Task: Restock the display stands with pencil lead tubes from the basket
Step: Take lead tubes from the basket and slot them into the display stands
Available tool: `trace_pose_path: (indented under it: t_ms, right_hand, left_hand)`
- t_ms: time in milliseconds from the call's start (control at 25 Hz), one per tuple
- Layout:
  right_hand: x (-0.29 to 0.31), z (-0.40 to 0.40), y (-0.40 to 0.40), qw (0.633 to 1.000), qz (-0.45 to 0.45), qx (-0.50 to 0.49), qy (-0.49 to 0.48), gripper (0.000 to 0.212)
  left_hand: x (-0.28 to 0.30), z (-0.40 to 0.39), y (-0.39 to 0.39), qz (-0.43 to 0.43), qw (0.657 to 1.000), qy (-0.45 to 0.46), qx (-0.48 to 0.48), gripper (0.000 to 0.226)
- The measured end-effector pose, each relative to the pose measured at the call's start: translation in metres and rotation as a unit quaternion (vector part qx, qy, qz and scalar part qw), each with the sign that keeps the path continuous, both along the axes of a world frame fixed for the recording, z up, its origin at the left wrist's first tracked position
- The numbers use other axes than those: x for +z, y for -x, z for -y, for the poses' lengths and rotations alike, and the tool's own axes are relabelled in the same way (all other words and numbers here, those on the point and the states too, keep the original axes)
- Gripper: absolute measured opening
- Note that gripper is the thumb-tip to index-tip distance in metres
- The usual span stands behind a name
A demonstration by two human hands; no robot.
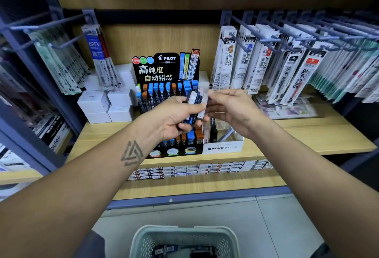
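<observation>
Black card backs the PILOT display stand [166, 67] on the wooden shelf [307, 134], its rows filled with blue and orange lead tubes. Just right of it sits a white MONO graph MG stand [222, 148]. Over both, the left hand [174, 118] grips a small bundle of tubes [192, 106], while the right hand [233, 110] pinches one grey tube [203, 106] at the bundle's edge. Refill packs marked JF-0.5 [227, 59] hang to the right. Nearest, on the floor, the pale green basket [184, 237] holds more tubes.

Basket [143, 239] cut by bottom edge; contents blurred. Display stand [166, 69] mid rows hidden behind hands.
</observation>
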State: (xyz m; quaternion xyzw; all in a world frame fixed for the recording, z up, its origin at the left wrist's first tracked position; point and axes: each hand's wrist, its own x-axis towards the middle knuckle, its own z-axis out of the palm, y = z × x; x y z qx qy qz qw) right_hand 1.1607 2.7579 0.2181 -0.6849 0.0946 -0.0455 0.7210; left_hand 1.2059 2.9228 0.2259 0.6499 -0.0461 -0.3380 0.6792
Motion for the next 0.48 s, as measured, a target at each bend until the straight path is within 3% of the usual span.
trace_pose_path:
  t_ms: [80, 240, 480]
  right_hand:
    - [0.003, -0.001, 0.006, 1.000, 0.012, 0.016, -0.018, 0.005]
    - [0.004, 0.011, 0.006, 0.998, 0.020, -0.021, -0.051, 0.016]
    - [0.005, 0.018, 0.009, 0.993, 0.025, 0.011, -0.111, 0.031]
  left_hand:
    - [-0.002, 0.004, 0.003, 0.011, 1.000, -0.007, -0.003, 0.035]
    - [-0.002, 0.005, 0.002, -0.014, 1.000, 0.000, -0.002, 0.032]
    - [-0.001, 0.005, -0.001, -0.080, 0.994, 0.072, -0.003, 0.016]
